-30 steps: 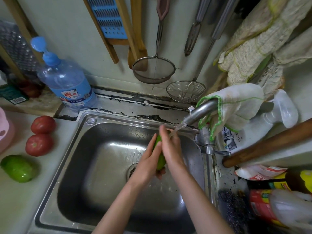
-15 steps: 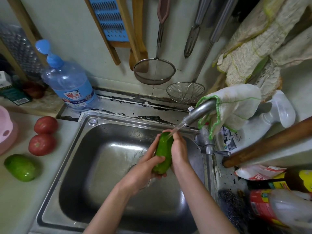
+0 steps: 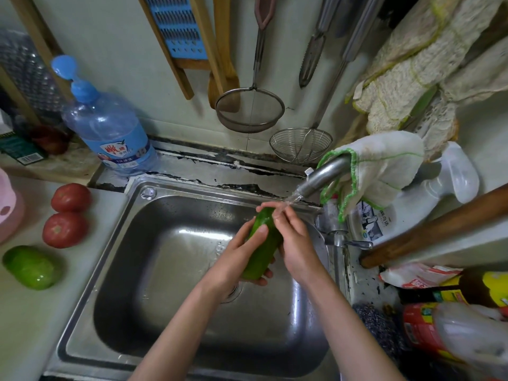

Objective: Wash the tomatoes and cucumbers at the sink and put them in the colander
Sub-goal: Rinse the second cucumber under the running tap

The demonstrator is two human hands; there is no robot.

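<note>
A green cucumber [image 3: 263, 246] is held tilted over the steel sink [image 3: 170, 270], its top end under the water running from the tap [image 3: 321, 177]. My left hand [image 3: 236, 259] grips its lower half from the left. My right hand [image 3: 295, 240] wraps its right side, fingers up at the stream. On the counter to the left lie two red tomatoes [image 3: 71, 197] [image 3: 64, 229] and a second green cucumber [image 3: 31, 267]. The pink colander [image 3: 9, 207] shows only partly at the left edge.
A large blue water bottle [image 3: 108, 130] stands behind the sink's left corner. Strainers [image 3: 249, 110] and utensils hang on the wall above. A cloth [image 3: 382, 160] drapes over the tap. Bottles [image 3: 450, 325] and a wooden handle [image 3: 439, 229] crowd the right side.
The cucumber has turned between my hands and more of it shows now. My hands have slid apart along it under the running water. The items on the counter have not moved.
</note>
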